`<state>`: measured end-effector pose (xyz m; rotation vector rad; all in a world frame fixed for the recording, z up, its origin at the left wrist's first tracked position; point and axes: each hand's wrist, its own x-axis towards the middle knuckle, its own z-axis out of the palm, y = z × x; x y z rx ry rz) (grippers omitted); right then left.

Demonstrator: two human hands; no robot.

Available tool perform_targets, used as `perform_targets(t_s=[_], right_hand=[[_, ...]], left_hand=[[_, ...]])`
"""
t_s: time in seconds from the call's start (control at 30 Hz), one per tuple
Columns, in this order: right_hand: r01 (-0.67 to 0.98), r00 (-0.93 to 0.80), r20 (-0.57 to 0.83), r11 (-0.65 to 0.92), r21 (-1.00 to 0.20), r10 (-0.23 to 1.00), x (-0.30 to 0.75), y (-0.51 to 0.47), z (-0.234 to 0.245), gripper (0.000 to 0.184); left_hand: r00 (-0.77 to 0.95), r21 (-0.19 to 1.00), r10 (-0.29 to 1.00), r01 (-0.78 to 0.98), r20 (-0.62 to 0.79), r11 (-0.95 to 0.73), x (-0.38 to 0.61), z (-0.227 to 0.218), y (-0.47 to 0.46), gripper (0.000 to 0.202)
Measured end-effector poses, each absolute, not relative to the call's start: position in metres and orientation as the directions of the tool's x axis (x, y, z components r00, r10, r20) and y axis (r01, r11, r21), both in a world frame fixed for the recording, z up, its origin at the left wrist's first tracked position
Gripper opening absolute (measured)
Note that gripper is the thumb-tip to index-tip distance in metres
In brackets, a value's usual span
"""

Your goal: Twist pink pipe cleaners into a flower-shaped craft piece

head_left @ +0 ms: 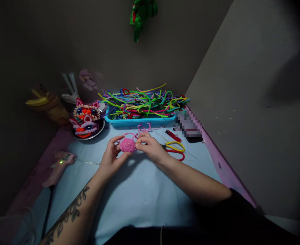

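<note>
A pink coiled pipe-cleaner piece (127,145), round with loops at its upper edge, is held above the blue table cover. My left hand (113,154) grips its left side and lower edge between thumb and fingers. At its right edge, my right hand (150,146) pinches the piece with thumb and forefinger; what exactly lies between those fingertips is too small to tell. Just behind the hands lie loose pink pipe-cleaner bits (145,128). Scissors (175,146) with one yellow and one red handle rest beside my right wrist, their blades partly hidden.
A blue tray (142,120) heaped with colourful pipe cleaners stands at the back. To its left, a bowl (99,133) holds fuzzy animal faces (86,119). A pink glue gun (62,166) with a lit green light lies left. A red lighter (173,135) and a phone (194,139) lie right.
</note>
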<state>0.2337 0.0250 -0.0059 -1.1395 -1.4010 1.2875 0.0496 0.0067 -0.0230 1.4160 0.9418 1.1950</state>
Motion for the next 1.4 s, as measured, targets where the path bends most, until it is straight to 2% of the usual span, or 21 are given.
perform_targets(t_s=[0.23,0.5,0.63,0.8,0.93,1.03,1.13,1.23,1.4], right_hand=[[0.152,-0.112,0.181,0.197,-0.969,0.977,0.234,0.026,-0.007,0.007],[0.122,-0.192,0.094,0.119,-0.985,0.977,0.237,0.028,-0.007,0.010],[0.138,-0.198,0.137,0.166,-0.976,0.971,0.239,0.028,-0.005,0.008],[0.101,-0.165,0.167,0.185,-0.977,0.972,0.239,0.029,-0.007,0.006],[0.167,-0.171,0.189,0.217,-0.962,0.967,0.241,0.030,-0.008,0.011],[0.211,-0.163,0.225,0.257,-0.943,0.961,0.242,0.031,-0.010,0.008],[0.179,-0.144,0.227,0.251,-0.951,0.963,0.242,0.035,-0.016,0.005],[0.084,-0.121,0.158,0.169,-0.982,0.980,0.241,0.040,-0.023,0.011],[-0.008,-0.033,0.112,0.112,-0.994,0.993,0.240,0.045,-0.031,0.021]], left_hand=[[0.147,0.982,0.980,-0.157,0.131,-0.108,0.054,-0.024,0.008,0.060],[0.206,0.985,0.963,-0.034,0.175,-0.171,0.050,-0.024,0.005,0.057],[0.218,0.987,0.962,-0.029,0.162,-0.160,0.050,-0.022,0.005,0.057],[0.155,0.988,0.981,-0.113,0.120,-0.103,0.052,-0.020,0.008,0.061],[0.116,0.985,0.988,-0.155,0.099,-0.080,0.053,-0.018,0.010,0.067],[0.120,0.989,0.991,-0.144,0.062,-0.044,0.052,-0.015,0.010,0.074],[0.110,0.994,0.993,-0.102,0.048,-0.037,0.049,-0.013,0.011,0.080],[0.004,0.994,0.997,-0.079,0.074,-0.074,0.046,-0.012,0.013,0.071],[-0.214,0.993,0.969,0.019,0.121,-0.120,0.043,-0.010,0.015,0.042]])
